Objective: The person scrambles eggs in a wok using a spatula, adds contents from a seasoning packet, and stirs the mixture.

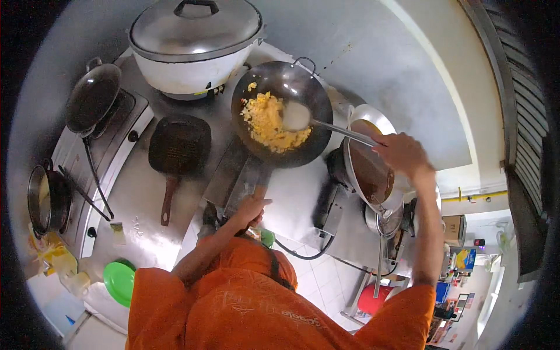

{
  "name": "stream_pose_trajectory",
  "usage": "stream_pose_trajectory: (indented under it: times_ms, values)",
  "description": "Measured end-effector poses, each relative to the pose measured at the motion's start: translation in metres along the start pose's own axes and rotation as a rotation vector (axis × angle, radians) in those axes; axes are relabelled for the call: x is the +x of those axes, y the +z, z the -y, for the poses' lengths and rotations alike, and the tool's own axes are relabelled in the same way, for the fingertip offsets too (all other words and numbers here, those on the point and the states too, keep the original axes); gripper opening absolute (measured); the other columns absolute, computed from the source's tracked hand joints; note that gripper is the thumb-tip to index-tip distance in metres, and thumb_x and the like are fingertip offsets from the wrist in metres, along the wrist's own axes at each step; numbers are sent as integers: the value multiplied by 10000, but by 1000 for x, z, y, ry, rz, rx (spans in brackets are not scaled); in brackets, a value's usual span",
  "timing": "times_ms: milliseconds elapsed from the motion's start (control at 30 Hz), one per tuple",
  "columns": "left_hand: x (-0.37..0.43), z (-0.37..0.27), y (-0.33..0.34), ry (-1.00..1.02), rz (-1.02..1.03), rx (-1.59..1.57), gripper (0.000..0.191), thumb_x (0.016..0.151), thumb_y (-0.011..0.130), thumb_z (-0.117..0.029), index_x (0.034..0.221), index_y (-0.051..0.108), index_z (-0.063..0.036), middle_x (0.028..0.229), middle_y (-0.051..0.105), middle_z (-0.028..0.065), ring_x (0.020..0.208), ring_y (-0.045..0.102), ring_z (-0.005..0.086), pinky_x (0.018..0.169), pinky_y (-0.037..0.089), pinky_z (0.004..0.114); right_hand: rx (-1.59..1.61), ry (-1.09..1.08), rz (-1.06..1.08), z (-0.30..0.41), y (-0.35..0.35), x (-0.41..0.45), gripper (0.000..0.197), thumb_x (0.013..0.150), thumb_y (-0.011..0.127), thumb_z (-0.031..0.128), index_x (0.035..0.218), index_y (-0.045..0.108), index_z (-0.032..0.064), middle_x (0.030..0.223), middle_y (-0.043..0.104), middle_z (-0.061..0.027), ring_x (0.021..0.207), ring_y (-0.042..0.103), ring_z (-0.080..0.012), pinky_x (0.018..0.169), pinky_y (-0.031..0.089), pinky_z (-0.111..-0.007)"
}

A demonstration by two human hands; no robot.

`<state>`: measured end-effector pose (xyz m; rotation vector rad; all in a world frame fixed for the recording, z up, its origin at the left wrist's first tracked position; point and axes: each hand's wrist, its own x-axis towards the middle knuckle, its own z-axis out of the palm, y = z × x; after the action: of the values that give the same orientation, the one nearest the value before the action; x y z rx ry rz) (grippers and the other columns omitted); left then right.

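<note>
My left hand (251,213) is closed around the handle (261,183) of a dark wok (302,153). Yellow fried rice, or a similar crumbly egg mixture (267,122), lies in the wok's middle and left part. In my right hand (404,155) is the long metal handle of a wok spatula or ladle (345,131). Its broad, blurred head is inside the wok, touching the right side of the food. To the right, just below my right hand, a large metal pan (352,170) holds brown sauce or liquid (372,162).
A big lidded rice cooker (197,70) stands behind the wok. A square grill pan (179,146) lies to the left, with a small wok (94,98) and a dark pot (48,197) beyond. A strainer (388,225) is at right; a green plate (119,283) sits lower left.
</note>
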<state>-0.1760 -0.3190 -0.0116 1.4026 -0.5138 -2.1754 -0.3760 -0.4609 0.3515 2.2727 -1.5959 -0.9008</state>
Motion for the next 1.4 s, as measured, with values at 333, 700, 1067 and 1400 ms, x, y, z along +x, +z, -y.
stream_pose_trajectory:
  times_ms: [333,700,1067,1400]
  values:
    - [14,12,5,10,147,-155,435,876,634,-364,564,445,-127,467,434,11,343,421,139,318,306,296,244,-174,133,-51,61,91,359,939,506,418,970,676,104,756,663,-104,683,627,-243,663,493,-411]
    - [-8,4,22,103,32,2,352,853,656,-268,612,504,-60,490,484,52,367,462,166,331,336,346,-95,-162,-354,-65,70,134,306,944,489,402,1138,642,222,935,681,-147,908,658,-316,811,528,-462]
    - [-3,-1,17,-63,65,-92,411,884,613,-266,545,456,-94,459,444,42,338,408,158,307,270,337,-242,-314,-479,-33,13,124,280,932,519,351,1184,609,268,790,664,-129,699,655,-315,643,539,-416]
    - [-19,0,33,82,-45,-103,418,866,640,-312,544,452,-122,439,453,26,344,453,152,327,328,309,142,66,253,-56,-40,58,256,891,608,350,947,736,135,652,669,-93,584,648,-219,629,536,-378]
